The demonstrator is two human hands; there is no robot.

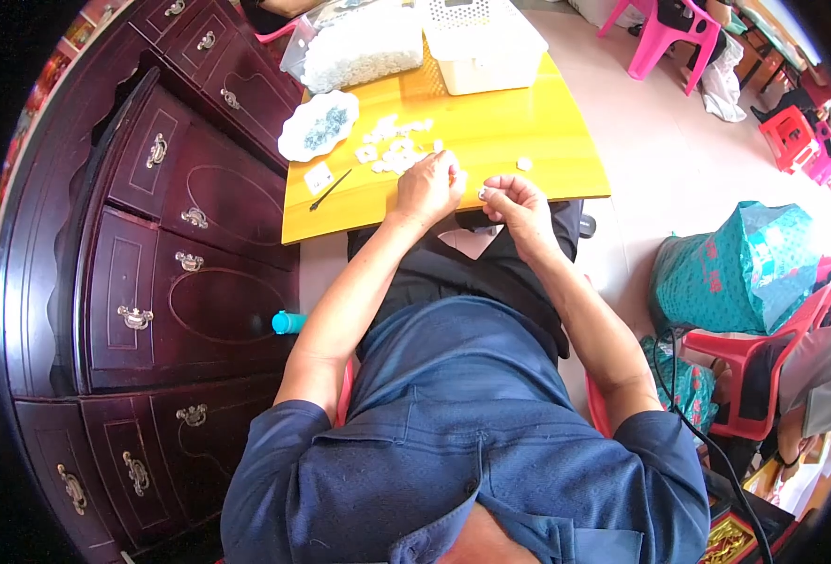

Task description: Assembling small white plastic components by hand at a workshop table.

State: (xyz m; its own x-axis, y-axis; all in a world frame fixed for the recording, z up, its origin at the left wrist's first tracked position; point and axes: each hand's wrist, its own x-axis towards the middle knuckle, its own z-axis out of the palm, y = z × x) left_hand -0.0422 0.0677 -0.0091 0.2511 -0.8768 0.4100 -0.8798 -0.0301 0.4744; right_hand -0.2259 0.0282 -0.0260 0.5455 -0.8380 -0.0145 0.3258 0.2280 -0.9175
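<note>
My left hand [428, 188] is closed near the front edge of the yellow table [490, 117]; what its fingers hold, if anything, I cannot make out. Just to its right, my right hand [522, 209] pinches a small white piece [483, 193] between thumb and fingers. Beyond the left hand lies a loose group of small white pieces [398, 150]. One more white piece [524, 164] sits by itself at the right. On the left are a thin black tool [331, 189], a small white square [318, 178] and a scalloped white plate [292, 144] holding small blue-grey parts [329, 124].
At the table's back stand a white basket [490, 70] and a clear bin [295, 52] with bagged white pieces [364, 58]. A dark wooden cabinet [180, 263] lines the left, with a turquoise bottle [288, 323] beside it. On the right are a teal bag [716, 273], pink chairs [678, 42] and other people.
</note>
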